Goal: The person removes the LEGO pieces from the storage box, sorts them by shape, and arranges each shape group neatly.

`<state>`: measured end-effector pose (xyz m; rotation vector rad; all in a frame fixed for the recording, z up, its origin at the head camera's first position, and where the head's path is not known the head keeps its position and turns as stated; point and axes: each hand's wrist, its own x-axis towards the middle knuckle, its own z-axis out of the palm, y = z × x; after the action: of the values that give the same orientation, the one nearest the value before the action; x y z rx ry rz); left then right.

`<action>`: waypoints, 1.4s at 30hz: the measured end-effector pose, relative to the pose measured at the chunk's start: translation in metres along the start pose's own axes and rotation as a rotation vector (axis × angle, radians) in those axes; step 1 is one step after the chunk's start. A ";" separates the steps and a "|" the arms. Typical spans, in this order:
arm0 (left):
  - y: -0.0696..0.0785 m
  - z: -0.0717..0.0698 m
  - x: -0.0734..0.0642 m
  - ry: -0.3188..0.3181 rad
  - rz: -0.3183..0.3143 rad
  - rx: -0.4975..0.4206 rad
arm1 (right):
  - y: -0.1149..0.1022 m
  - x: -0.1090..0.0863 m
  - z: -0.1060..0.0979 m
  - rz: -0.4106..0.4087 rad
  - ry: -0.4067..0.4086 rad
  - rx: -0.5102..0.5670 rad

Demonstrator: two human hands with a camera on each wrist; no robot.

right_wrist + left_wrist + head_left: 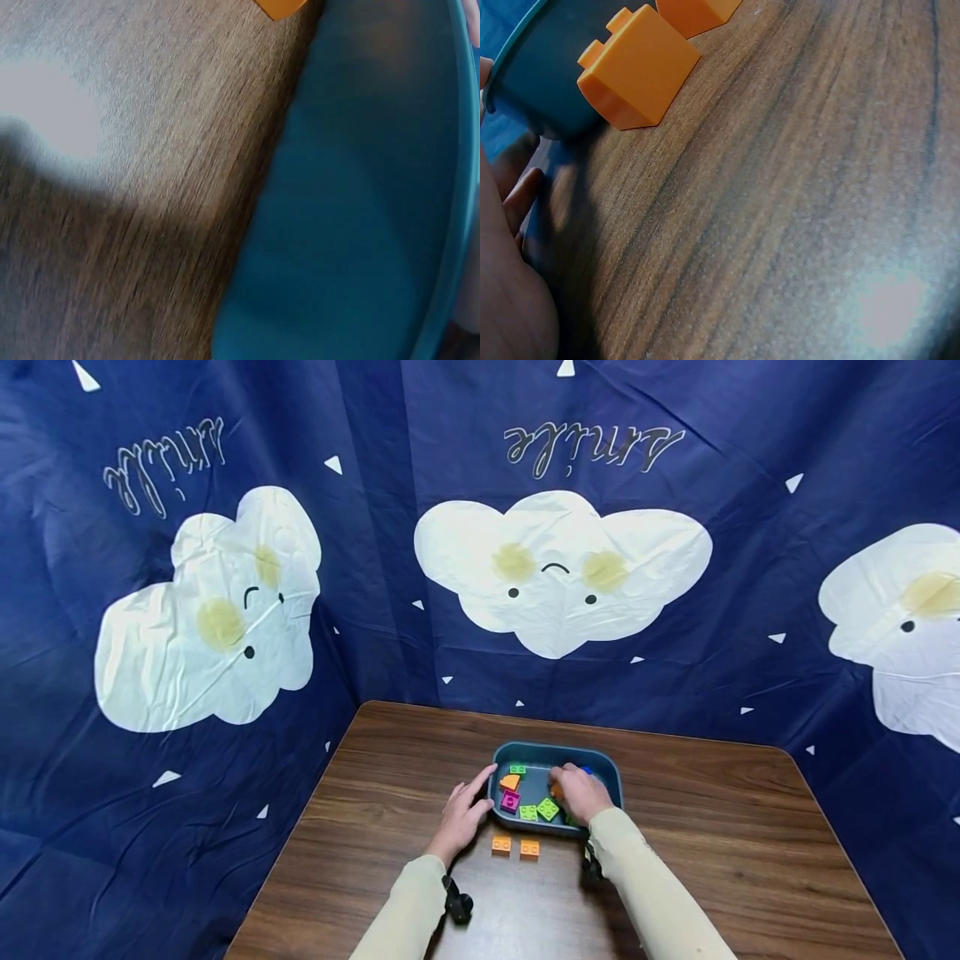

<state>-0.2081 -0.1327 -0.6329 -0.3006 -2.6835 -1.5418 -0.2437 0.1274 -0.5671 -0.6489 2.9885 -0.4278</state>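
Observation:
My left hand (459,818) rests at the left end of the dark teal tray (611,768), fingers extended against its rim and thumb near the front corner. My right hand (581,792) reaches down into the tray's right half, fingers curled at an orange block (557,790) that it partly covers. Inside the tray lie an orange curved block (510,782), a magenta block (510,801), a green block (517,769) and lime blocks (548,810). A bit of blue block (587,770) shows behind the right hand. The right fingertips are hidden in the right wrist view.
Two orange bricks (501,846) (637,67) stand on the wooden table (712,843) in front of the tray, right of the left wrist. A dark blue curtain (375,635) with white clouds hangs behind and beside the table.

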 end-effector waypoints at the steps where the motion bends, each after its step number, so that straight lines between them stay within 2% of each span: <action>1: 0.000 0.000 0.000 0.000 0.000 0.001 | 0.001 -0.001 0.000 0.004 -0.004 -0.009; 6: -0.001 0.000 0.000 0.000 -0.004 -0.004 | 0.006 -0.003 0.000 0.021 0.003 0.007; 15: -0.003 0.001 0.001 0.007 -0.007 0.005 | 0.011 -0.006 -0.005 0.046 0.104 0.131; 27: -0.002 0.001 0.002 0.012 -0.002 0.007 | 0.008 -0.011 -0.013 -0.043 0.159 0.218; 36: -0.001 0.001 0.000 0.010 0.001 0.004 | 0.002 -0.021 -0.019 0.030 0.138 0.340; 42: -0.001 0.001 0.000 0.009 0.014 0.003 | 0.001 -0.027 -0.019 0.033 0.156 0.339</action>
<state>-0.2084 -0.1323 -0.6339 -0.3112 -2.6703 -1.5315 -0.2213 0.1445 -0.5496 -0.5547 2.9511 -0.9957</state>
